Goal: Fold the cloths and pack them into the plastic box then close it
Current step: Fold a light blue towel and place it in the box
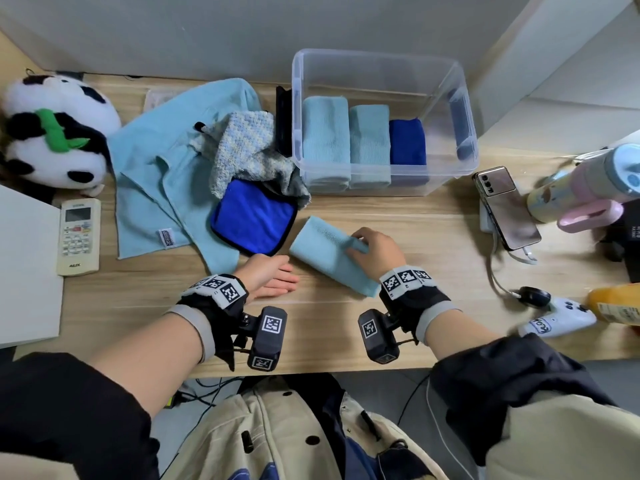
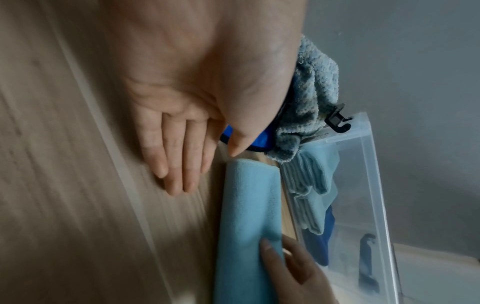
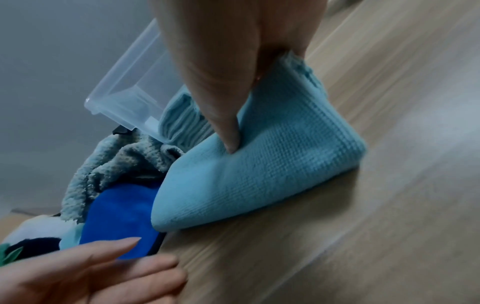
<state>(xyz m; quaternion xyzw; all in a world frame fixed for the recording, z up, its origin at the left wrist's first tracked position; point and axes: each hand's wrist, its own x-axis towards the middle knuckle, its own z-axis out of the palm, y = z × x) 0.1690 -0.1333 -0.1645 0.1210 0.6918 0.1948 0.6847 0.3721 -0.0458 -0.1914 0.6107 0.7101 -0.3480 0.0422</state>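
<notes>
Pinching the folded cloth (image 1: pixel 332 252) in the right hand (image 1: pixel 375 249), left hand (image 1: pixel 273 277) flat with fingers (image 2: pixel 179 170) straight on the counter (image 1: pixel 398 216), lift it evenly and stand it upright in the plastic box (image 1: pixel 464 109).

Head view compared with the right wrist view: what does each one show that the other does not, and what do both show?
Only the head view shows the three folded cloths side by side in the plastic box, plus the remote control and phone on the desk.

Only the right wrist view shows the right hand pinching the folded light blue cloth, thumb on top.

Both show the blue cloth, the open left hand and the box.
</notes>
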